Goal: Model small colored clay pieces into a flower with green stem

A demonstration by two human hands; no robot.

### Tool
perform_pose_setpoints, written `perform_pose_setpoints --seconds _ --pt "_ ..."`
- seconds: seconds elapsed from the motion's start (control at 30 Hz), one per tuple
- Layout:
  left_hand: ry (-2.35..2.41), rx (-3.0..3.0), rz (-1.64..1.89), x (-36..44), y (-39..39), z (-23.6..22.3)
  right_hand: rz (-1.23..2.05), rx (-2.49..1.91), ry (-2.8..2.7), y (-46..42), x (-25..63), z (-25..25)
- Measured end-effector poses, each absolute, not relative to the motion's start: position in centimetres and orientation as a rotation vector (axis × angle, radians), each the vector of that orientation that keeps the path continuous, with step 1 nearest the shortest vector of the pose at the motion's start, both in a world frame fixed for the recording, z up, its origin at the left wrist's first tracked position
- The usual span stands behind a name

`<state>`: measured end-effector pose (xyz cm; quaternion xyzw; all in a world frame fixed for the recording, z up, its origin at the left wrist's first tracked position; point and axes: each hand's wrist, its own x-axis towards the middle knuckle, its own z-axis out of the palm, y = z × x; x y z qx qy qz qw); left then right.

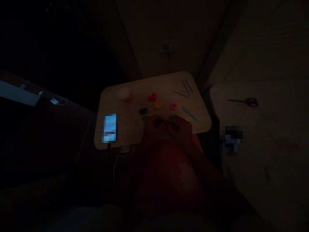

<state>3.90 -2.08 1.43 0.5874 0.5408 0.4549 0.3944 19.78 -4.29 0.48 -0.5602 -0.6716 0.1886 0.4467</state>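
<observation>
The scene is very dark. My left hand (151, 129) and my right hand (181, 129) meet over the near edge of a small wooden table (125, 109), fingers curled round a small dark lump (158, 121) between them. Green bits (146, 118) lie right by my fingers. Further back on the table sit small clay pieces: a red one (152, 97), an orange one (159, 104), a pink one (173, 106) and a dark purple one (143, 111).
A lit phone (110, 128) lies at the table's near left corner, a pale tub (124, 94) at the back left. Thin teal tools (185, 87) lie at the back right. Scissors (246, 101) rest on the bed to the right. A wall socket (167, 47) is behind.
</observation>
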Motion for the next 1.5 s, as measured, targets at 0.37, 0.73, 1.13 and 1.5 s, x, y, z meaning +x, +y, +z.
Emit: perform_pose_setpoints --seconds 0.37,0.73,1.13,1.5 --pt "1.395 1.512 1.084 4.1 -2.2 2.1 0.489 -1.401 -1.619 -4.1 19.6 0.4" --pt "1.343 1.331 1.126 3.8 -1.9 2.2 0.624 -1.330 -1.550 -4.3 19.9 0.6" --pt "1.374 1.313 1.107 4.3 -1.8 1.6 0.779 -1.343 -1.417 -4.4 19.7 0.9" --pt "1.440 1.401 0.987 2.8 -1.3 1.6 0.364 -1.410 -1.777 -1.5 25.2 0.4"
